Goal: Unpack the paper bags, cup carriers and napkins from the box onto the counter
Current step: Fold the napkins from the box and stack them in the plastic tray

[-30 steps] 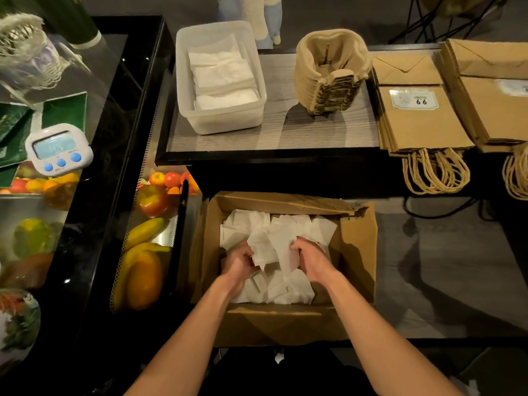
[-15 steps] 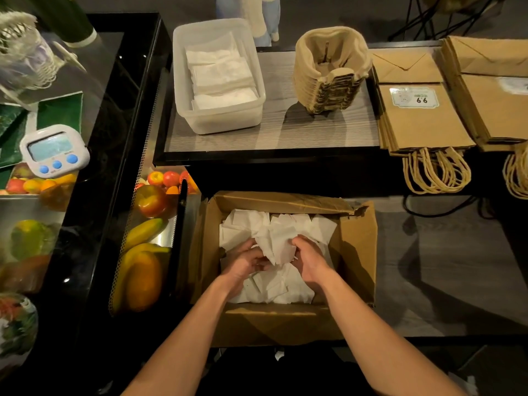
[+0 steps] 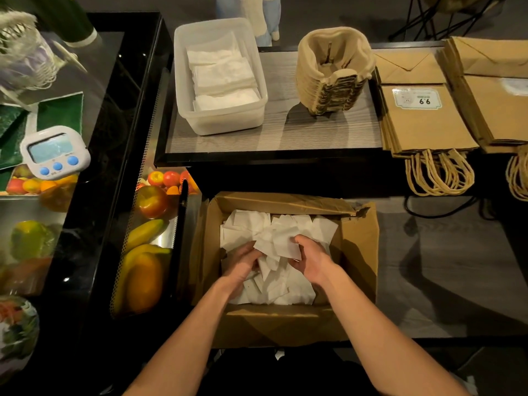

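From my remote seat, the biggest thing is the cardboard box (image 3: 360, 252), low and near, below the counter (image 3: 285, 135), with a loose heap of napkins (image 3: 288, 224) inside. The paper bags (image 3: 428, 124) lie stacked far right on the counter, with the cup carriers (image 3: 334, 72) to their left and a clear tub (image 3: 221, 121) of folded napkins far left. The left hand (image 3: 243, 262) and right hand (image 3: 312, 258) curl into the heap, bunching a clump between them. The sheets lie every which way. I judge a slack grasp could shed some on the lift, or the far flap could snag them. A bag label (image 3: 417, 99) reads "9.9" or "6.6". The timer (image 3: 54, 151) print is unreadable.
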